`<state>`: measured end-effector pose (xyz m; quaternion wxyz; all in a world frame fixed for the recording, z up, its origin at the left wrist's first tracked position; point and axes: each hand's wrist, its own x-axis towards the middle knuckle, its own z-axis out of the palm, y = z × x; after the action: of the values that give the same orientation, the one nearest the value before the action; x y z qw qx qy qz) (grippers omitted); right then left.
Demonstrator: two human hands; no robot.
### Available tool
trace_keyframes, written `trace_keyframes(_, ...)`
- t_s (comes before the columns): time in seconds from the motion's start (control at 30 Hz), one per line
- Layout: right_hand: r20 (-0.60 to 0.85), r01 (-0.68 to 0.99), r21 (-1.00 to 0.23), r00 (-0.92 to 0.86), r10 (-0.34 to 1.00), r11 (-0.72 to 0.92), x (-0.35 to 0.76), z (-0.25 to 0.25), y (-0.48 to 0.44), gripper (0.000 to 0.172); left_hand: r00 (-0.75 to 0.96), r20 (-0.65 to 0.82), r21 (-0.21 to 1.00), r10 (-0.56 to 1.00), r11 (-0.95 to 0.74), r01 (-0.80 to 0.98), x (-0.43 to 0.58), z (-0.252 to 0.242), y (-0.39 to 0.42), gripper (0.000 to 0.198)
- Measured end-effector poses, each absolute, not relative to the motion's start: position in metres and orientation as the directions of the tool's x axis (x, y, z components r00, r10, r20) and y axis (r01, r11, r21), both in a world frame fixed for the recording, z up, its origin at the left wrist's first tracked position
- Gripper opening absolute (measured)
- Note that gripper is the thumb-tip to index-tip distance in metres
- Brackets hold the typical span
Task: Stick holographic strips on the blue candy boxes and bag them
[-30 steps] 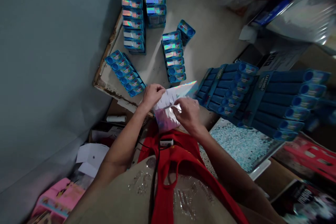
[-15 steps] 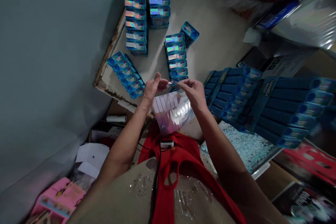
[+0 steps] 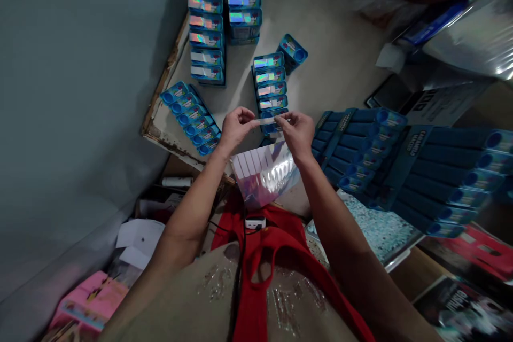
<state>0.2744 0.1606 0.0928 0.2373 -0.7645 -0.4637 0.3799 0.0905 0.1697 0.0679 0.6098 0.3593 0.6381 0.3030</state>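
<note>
A short, pale sticker strip (image 3: 266,122) is stretched level between my two hands. My left hand (image 3: 236,129) pinches its left end with thumb and fingertips. At the other end, my right hand (image 3: 297,131) grips it the same way. Directly behind the strip stands a row of small blue boxes (image 3: 271,89); shiny rainbow stickers cover the tops of the farther ones, while the nearest are partly hidden by the strip and fingers. A shiny sheet of stickers (image 3: 256,184) with white strip-shaped spaces lies below my hands, near my lap.
Left of my hands sits a slanted row of blue boxes (image 3: 191,117). Two stickered rows (image 3: 206,38) stand farther back, and a lone blue box (image 3: 293,51) sits right of centre. Large blue stacks (image 3: 417,165) crowd the right, beside a speckled tray (image 3: 377,224). The table's worn edge (image 3: 154,109) borders the wall.
My left hand has turned and closed its fingertips on the strip's end. The strip, crumpled-looking before at my right fingertips, is now drawn straight between both hands.
</note>
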Motion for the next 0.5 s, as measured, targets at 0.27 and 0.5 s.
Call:
trace_keyframes(0.27, -0.331, 0.659, -0.608, 0.296, 0.896, -0.442, 0.27, 0.08, 0.17, 0.013, -0.005, -0.585, 0.805, 0.811, 0.581, 0.118, 0.092, 0.058, 0.182, 0.029)
trace_keyframes(0.5, -0.376, 0.671, -0.568, 0.304, 0.875, -0.477, 0.272, 0.072, 0.174, 0.019, 0.001, -0.666, 0.746, 0.746, 0.666, 0.011, 0.095, 0.044, 0.181, 0.039)
